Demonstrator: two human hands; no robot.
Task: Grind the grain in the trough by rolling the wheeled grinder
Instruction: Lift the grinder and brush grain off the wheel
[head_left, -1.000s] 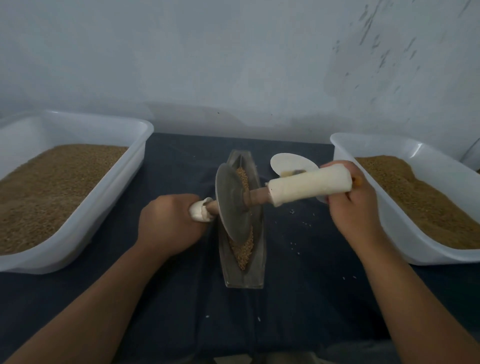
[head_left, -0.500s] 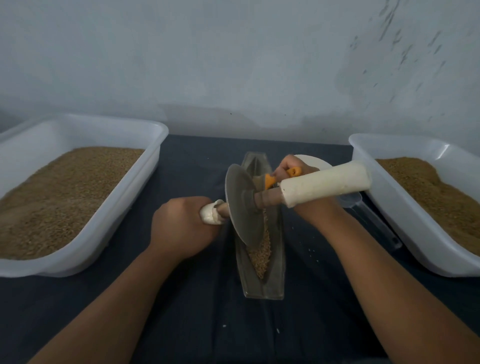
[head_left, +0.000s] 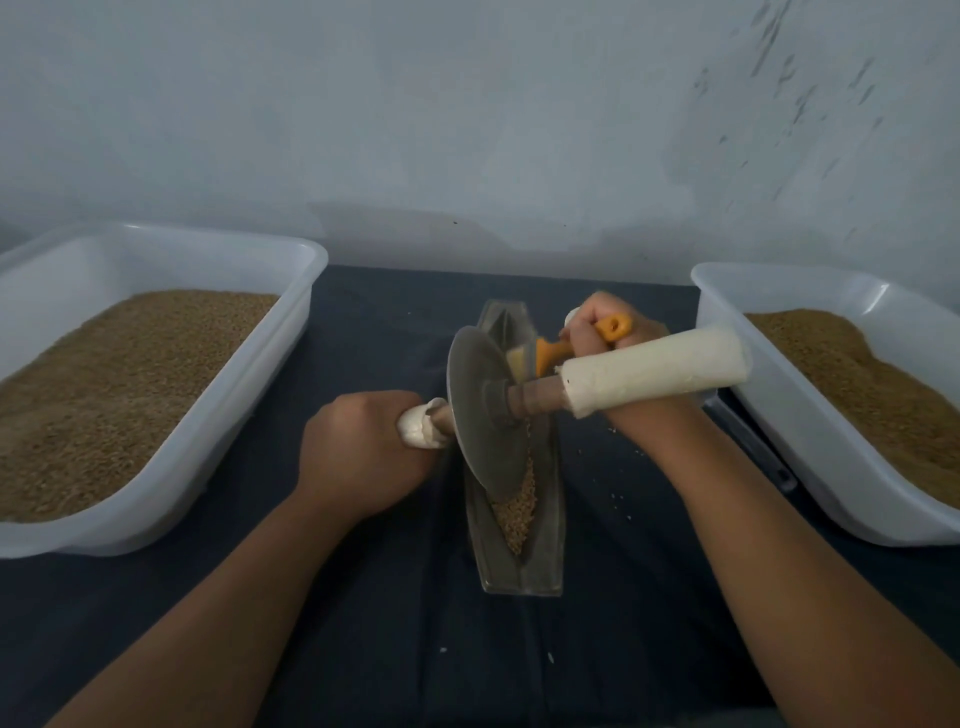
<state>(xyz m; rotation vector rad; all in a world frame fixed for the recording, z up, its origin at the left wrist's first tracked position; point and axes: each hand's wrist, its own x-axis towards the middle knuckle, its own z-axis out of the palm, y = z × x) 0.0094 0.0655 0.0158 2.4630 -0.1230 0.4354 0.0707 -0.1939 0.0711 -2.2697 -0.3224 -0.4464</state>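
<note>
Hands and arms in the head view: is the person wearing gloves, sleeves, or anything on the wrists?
No. The left hand and right hand are bare, with no gloves or rings visible. The left forearm and right forearm are uncovered down to the frame's edge: no sleeves, watch or bands.

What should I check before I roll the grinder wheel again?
1. Left hand grips the left handle: ok.
2. Right hand on the right handle: not ok; it holds an orange-handled tool instead.
3. Wheel's path clear: not ok; the tool's head appears to sit in the trough just behind the wheel.
4. Wheel seated in the trough on the grain: ok.
5. Trough steady on the cloth: cannot tell.
</note>
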